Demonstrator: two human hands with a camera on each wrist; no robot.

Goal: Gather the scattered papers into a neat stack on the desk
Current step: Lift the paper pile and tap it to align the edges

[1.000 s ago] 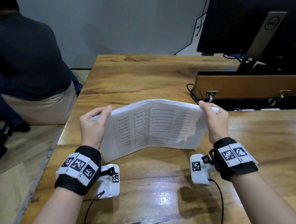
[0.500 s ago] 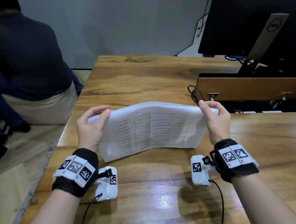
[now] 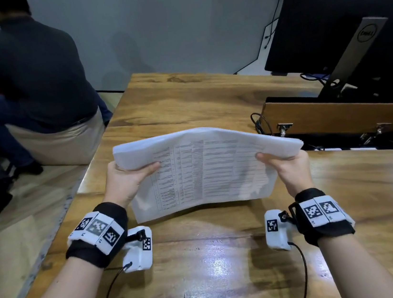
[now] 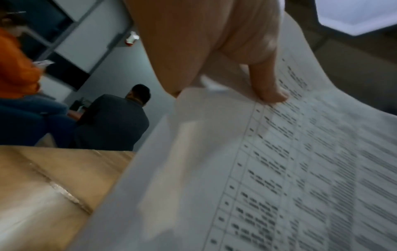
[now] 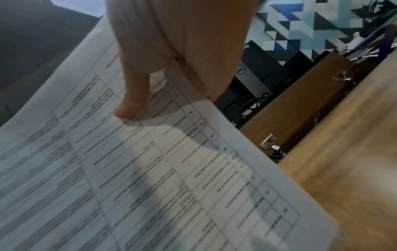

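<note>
A thick stack of white papers printed with tables is held up over the wooden desk, bowed upward in the middle, its lower edge near the desktop. My left hand grips the stack's left side, thumb on the printed face and fingers hidden behind. My right hand grips the right side the same way. The left wrist view shows my left thumb pressing the top sheet of the papers. The right wrist view shows my right thumb on the papers.
A black monitor on a stand sits at the back right behind an open wooden cable flap with cables. A person sits with their back turned beyond the desk's left edge. White camera units hang under both wrists.
Both hands have lifted the stack higher off the desk and shifted their grip: the thumbs now lie on the printed face. The stack bows more.
</note>
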